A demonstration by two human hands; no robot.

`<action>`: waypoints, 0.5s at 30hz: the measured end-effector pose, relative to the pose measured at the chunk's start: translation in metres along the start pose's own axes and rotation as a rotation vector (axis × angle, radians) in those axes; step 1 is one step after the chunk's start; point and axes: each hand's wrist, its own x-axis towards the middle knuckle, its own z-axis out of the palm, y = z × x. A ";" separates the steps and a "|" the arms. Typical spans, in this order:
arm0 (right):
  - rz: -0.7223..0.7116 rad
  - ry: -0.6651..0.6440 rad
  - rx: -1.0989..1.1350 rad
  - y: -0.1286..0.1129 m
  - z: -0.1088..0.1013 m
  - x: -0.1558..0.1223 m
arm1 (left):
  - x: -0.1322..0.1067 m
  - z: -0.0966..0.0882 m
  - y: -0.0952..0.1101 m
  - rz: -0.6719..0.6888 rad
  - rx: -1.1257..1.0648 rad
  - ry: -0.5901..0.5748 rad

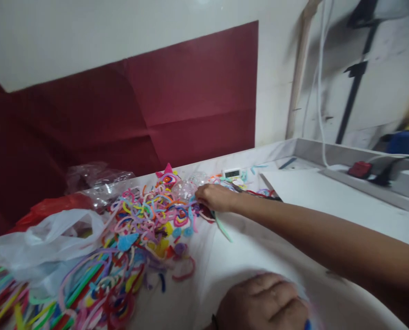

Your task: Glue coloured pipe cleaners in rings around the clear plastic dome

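A tangled heap of colourful pipe cleaners (149, 215) lies on the white table (259, 247). My right hand (214, 197) reaches in from the right to the heap's far edge. Its fingers are curled down into the strands, and a mint-green pipe cleaner (223, 228) trails out from under it. My left hand (264, 300) is at the bottom middle, blurred, with knuckles up and closed like a fist. A speck of blue shows at its lower right edge; what it holds is hidden. Straight pipe cleaners (5, 293) lie bundled at the lower left.
A white plastic bag (42, 247), a red bag (53, 204) and a clear bag (97, 178) lie left of the heap. A small white digital timer (232, 173) stands behind my right hand. A white board (328, 192) lies at right; a red object (359, 168) and cables rest on the ledge.
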 end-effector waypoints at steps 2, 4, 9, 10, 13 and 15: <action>0.087 0.013 0.109 0.005 -0.004 -0.003 | 0.002 -0.011 0.000 -0.013 -0.087 0.028; 0.174 0.022 0.228 0.007 -0.008 -0.004 | 0.001 -0.021 0.002 -0.088 -0.195 -0.003; 0.335 0.039 0.510 0.003 -0.015 0.000 | -0.012 -0.028 0.006 -0.283 -0.324 -0.039; 0.356 0.046 0.553 0.002 -0.016 0.000 | -0.013 -0.028 0.006 -0.286 -0.329 -0.044; 0.397 0.077 0.641 0.004 -0.017 0.001 | -0.012 -0.028 0.001 -0.225 -0.320 -0.020; 0.414 0.094 0.666 0.008 -0.017 0.000 | -0.010 -0.024 -0.003 -0.165 -0.285 0.020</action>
